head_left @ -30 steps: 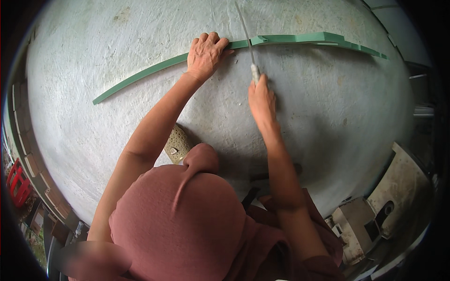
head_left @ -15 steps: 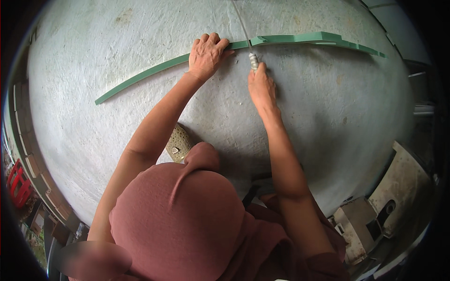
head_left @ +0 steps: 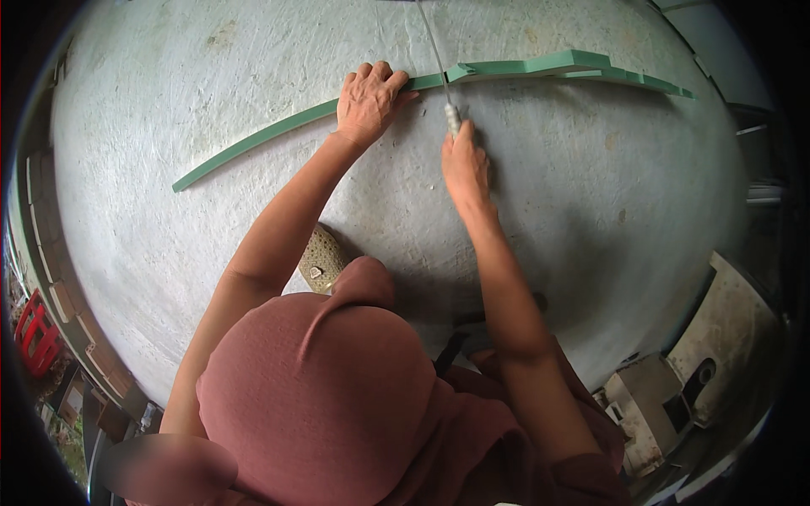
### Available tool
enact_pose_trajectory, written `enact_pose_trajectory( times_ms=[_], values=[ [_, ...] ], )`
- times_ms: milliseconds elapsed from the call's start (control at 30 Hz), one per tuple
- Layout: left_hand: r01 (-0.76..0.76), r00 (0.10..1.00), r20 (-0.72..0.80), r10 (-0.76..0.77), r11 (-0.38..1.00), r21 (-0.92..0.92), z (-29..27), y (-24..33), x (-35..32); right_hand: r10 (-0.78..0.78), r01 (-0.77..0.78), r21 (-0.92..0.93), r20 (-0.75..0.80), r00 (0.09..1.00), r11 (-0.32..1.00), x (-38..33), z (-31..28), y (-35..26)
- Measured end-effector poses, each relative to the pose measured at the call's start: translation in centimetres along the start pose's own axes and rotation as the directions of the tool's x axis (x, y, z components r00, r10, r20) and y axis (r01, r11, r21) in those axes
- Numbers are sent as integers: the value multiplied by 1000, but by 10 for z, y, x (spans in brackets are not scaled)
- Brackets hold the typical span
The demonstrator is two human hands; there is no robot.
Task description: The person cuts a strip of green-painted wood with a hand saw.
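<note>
A long green strip (head_left: 270,132) lies across the grey floor at the far side, its right part stepped and wider. My left hand (head_left: 368,105) grips it left of the middle, with fingers curled over the far edge and the thumb on the near side. In my right hand (head_left: 467,167), closed around a whitish wrapped handle, is a thin-bladed hand saw (head_left: 438,57). Its long narrow blade crosses the strip at a dark cut line just right of my left hand. Blade teeth are too fine to make out.
The rough floor (head_left: 253,76) carries small crumbs near the strip. A patterned sandal (head_left: 321,253) is below my left forearm. Worn pale panels (head_left: 721,337) stand at the lower right. Bricks (head_left: 63,299) line the left edge, with a red plastic object (head_left: 38,333) beyond them.
My right hand has drawn the saw slightly toward me, and the handle sits farther from the strip. My left hand holds almost the same place; the strip has barely shifted.
</note>
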State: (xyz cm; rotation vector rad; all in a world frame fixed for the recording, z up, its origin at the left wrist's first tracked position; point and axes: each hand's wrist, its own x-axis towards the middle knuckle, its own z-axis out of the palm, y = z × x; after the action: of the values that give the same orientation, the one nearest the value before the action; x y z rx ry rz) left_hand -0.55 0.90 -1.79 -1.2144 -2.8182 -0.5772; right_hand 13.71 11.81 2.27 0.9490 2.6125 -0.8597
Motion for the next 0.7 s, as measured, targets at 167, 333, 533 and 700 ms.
enact_pose_trajectory(
  times_ms=[167, 333, 533, 700],
  values=[
    [-19, 999, -49, 21, 999, 41, 1, -2, -5, 166, -165, -17, 45, 985, 986, -67, 24, 29],
    [2, 1000, -8, -2, 1000, 21, -1, 1, -1, 58, -57, -16, 71, 996, 998, 2, -9, -6],
    [11, 1000, -1, -11, 1000, 22, 0, -4, -2, 170, -172, 27, 67, 983, 985, -39, 13, 12],
    [23, 999, 22, -24, 999, 27, -4, -2, -1, 155, -158, 27, 92, 984, 987, -32, -6, -1]
  ],
)
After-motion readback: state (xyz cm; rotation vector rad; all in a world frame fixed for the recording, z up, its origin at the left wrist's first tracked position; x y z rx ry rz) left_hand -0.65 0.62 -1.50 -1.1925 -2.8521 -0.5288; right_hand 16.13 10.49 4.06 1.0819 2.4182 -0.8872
